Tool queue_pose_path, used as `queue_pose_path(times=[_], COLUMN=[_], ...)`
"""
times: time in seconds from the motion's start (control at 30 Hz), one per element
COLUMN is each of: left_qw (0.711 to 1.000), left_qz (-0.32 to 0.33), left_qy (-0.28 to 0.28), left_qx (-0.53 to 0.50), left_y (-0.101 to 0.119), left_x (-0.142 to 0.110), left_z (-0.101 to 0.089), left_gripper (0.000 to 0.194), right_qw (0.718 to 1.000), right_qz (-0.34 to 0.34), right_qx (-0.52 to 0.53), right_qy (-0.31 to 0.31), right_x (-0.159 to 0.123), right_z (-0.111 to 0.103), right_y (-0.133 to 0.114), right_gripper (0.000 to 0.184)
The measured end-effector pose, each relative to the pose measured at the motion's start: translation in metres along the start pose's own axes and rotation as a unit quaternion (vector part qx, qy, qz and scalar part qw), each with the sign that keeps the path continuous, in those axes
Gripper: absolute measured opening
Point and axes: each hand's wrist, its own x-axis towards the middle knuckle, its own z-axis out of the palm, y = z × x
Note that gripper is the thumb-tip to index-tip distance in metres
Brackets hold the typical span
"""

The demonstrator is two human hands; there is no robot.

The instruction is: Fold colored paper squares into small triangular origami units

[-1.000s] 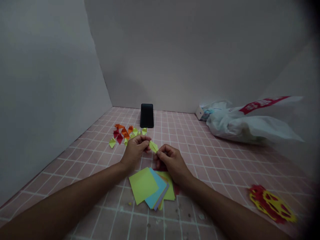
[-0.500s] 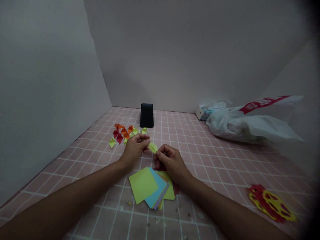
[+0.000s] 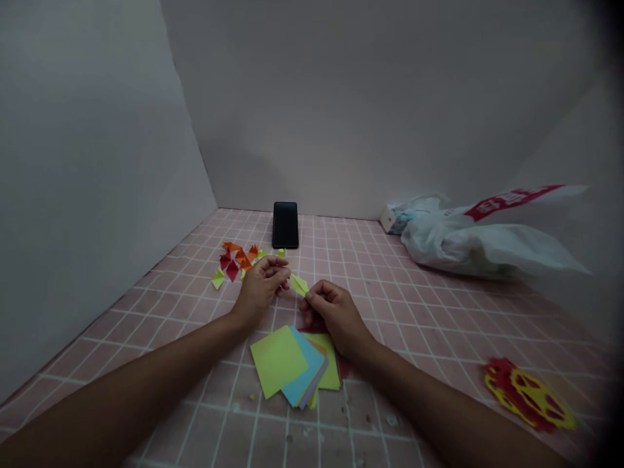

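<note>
Both hands pinch one small folded yellow-green paper piece (image 3: pixel 299 284) above the pink tiled table. My left hand (image 3: pixel 260 289) grips its left end with thumb and fingers closed. My right hand (image 3: pixel 334 312) holds its right end in a closed pinch. Just below the hands lies a fanned stack of coloured paper squares (image 3: pixel 290 364), with yellow-green on top and blue, purple and orange beneath. Beyond my left hand sits a cluster of small folded red, orange and yellow-green pieces (image 3: pixel 236 260).
A black phone (image 3: pixel 285 224) lies flat near the back wall. A white plastic bag (image 3: pixel 487 240) and a small box (image 3: pixel 394 220) sit at the back right. Red and yellow paper cut-outs (image 3: pixel 529 393) lie at the front right. Grey walls enclose the left and back.
Both hands have stayed in place with the folded piece between them; the fingers shifted only slightly on it.
</note>
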Motion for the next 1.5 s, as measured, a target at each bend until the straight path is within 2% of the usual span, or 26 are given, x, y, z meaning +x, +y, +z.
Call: queue_pose_path(times=[0.23,0.33,0.5,0.7,0.83,0.93,1.1,1.5], left_qw=[1.000,0.999,0.997,0.988,0.982,0.984,0.987,0.988], left_qz=[-0.003,-0.012,-0.002,-0.025,-0.049,-0.040,-0.034,-0.092], left_qy=[-0.006,-0.032,-0.059,-0.115,-0.155,-0.144,-0.134,-0.124], left_qx=[-0.001,0.022,0.054,0.100,0.097,0.094,0.081,0.025], left_y=[0.000,-0.002,-0.004,-0.001,-0.002,-0.004,-0.006,-0.006], left_x=[-0.005,-0.007,-0.008,-0.009,-0.012,-0.011,-0.010,-0.011], left_z=[0.003,0.004,0.003,0.004,0.006,0.005,0.005,0.006], left_gripper=[0.028,0.025,0.021,0.022,0.020,0.019,0.016,0.020], right_qw=[1.000,1.000,0.998,0.982,0.985,0.991,0.994,0.997], right_qz=[-0.010,-0.017,-0.022,-0.135,-0.103,-0.074,-0.063,-0.042], right_qx=[-0.013,-0.018,-0.050,-0.122,-0.135,-0.105,-0.091,-0.070], right_qy=[0.013,0.016,-0.031,0.049,0.033,0.021,0.014,-0.007], right_x=[0.003,0.003,0.000,0.006,0.011,0.011,0.011,0.011], right_z=[-0.003,-0.003,-0.001,-0.011,-0.015,-0.014,-0.013,-0.013], right_y=[0.003,0.004,0.005,0.003,0.004,0.006,0.006,0.005], right_gripper=[0.014,0.015,0.015,0.009,0.014,0.015,0.016,0.017])
